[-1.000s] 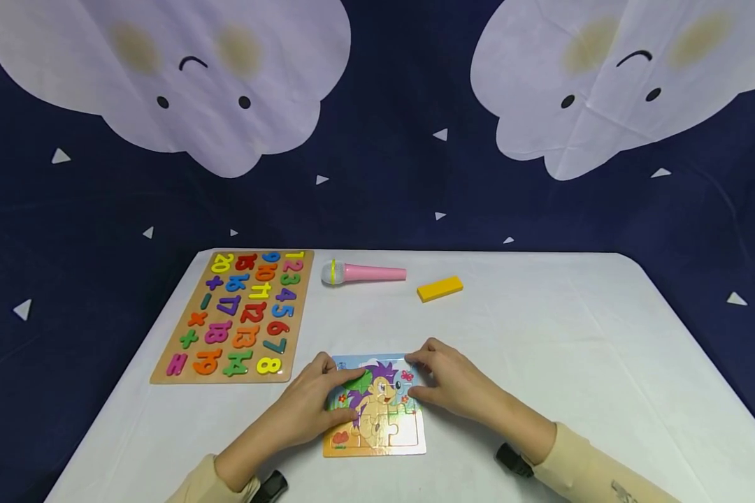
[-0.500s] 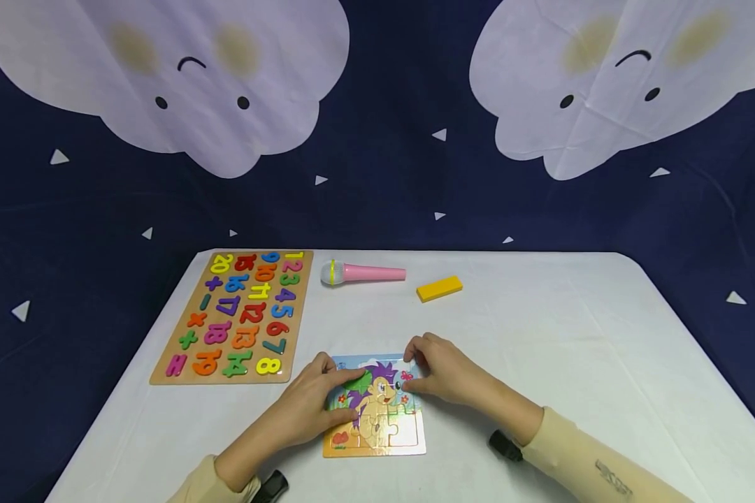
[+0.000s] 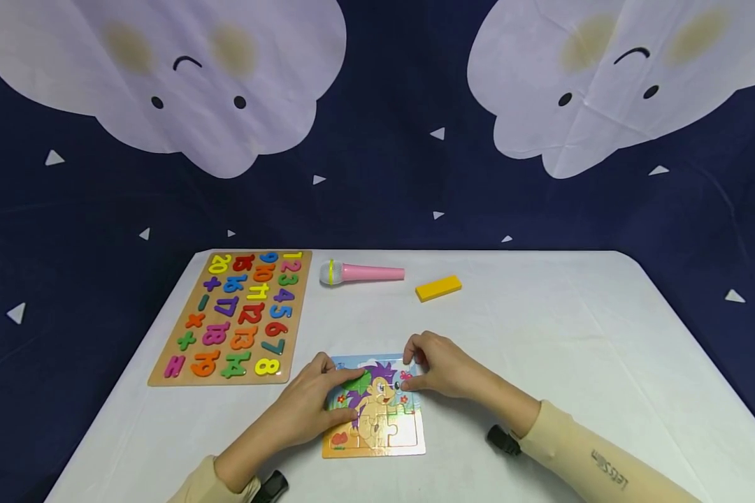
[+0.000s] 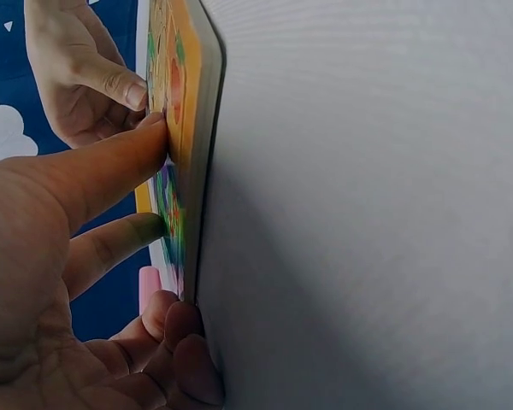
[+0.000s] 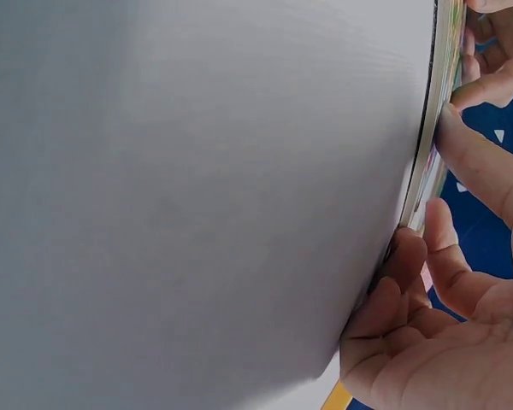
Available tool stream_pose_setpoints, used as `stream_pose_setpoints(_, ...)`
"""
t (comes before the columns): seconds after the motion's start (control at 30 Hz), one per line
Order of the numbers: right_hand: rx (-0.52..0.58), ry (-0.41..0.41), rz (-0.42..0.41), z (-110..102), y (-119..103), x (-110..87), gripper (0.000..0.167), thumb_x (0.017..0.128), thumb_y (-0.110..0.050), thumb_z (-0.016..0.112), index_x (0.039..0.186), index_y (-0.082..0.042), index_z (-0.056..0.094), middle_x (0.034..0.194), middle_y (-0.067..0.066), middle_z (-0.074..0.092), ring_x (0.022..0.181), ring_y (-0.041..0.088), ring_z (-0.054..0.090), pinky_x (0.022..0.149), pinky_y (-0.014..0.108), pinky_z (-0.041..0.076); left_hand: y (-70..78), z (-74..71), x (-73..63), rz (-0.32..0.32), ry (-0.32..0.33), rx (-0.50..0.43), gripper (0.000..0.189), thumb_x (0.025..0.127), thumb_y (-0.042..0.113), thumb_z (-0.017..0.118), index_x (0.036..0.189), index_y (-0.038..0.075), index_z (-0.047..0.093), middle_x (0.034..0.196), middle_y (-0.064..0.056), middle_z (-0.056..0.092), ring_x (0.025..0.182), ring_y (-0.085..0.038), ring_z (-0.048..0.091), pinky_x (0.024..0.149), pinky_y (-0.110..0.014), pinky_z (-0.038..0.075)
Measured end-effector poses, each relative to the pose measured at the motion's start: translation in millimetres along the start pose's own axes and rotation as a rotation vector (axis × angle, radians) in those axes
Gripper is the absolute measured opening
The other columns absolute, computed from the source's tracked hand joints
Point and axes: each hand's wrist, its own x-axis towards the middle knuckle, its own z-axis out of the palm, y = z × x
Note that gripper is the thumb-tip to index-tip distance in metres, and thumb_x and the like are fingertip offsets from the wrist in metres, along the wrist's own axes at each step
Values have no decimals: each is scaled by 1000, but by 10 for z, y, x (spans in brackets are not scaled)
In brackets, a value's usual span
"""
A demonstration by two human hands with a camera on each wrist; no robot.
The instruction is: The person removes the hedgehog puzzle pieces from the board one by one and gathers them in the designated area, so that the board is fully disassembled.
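Note:
A small jigsaw puzzle (image 3: 376, 429) of a purple-spined hedgehog lies flat on the white table, its pieces fitted in a board. My left hand (image 3: 311, 403) is at its left side, thumb and index finger stretched onto the picture. Its other fingers rest at the board's edge in the left wrist view. At the upper right corner is my right hand (image 3: 443, 368); its thumb (image 5: 474, 158) touches the picture. The right index finger bends over the corner, and the remaining fingers are tucked against the board's edge, as the right wrist view shows.
A wooden number board (image 3: 234, 318) with colourful digits and signs lies at the left. Behind the puzzle are a pink toy microphone (image 3: 361, 272) and a yellow block (image 3: 438, 288). Dark blue cloth with clouds (image 3: 163, 77) hangs beyond the table's far edge.
My right hand has shifted slightly left and up, bringing its thumb further onto the picture and bending its fingers more. The left hand and the puzzle have stayed in place.

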Motion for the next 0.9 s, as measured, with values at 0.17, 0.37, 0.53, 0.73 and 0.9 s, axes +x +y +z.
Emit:
stream_pose_setpoints(0.17,10,18,-10,-5,0,-6,40,78,-22,98,101,-11,68,84,-1,55,78,12,48,70,24,41,-1,-2,3,0,-2,-1,61,87,40,90,143,28,71,100,2,42,87,-13,42,68,-24,33)
stream_pose_setpoints(0.37,1,13,-31,-26,-4,6,38,77,-25,99,97,-11,70,83,0,55,77,11,47,69,23,40,7,-3,2,1,2,0,60,87,40,90,143,27,71,99,2,42,86,-13,41,69,-25,33)
stream_pose_setpoints(0.53,3,-32,-23,-52,4,60,41,76,-27,100,96,-11,67,83,1,54,78,13,48,69,24,41,22,7,-4,7,14,15,59,88,39,89,143,27,71,99,3,43,86,-12,41,71,-25,35)
stream_pose_setpoints(0.73,13,-65,9,-62,11,104,43,74,-27,101,94,-12,66,84,0,53,81,15,49,71,26,41,45,9,-11,3,16,40,58,89,39,89,142,26,71,98,2,41,86,-13,41,70,-26,34)
stream_pose_setpoints(0.9,18,-43,-23,-54,34,82,45,73,-28,101,95,-11,66,85,0,53,81,13,48,72,25,41,59,10,-9,3,18,42,57,89,38,89,142,25,72,98,2,42,86,-13,41,71,-26,35)
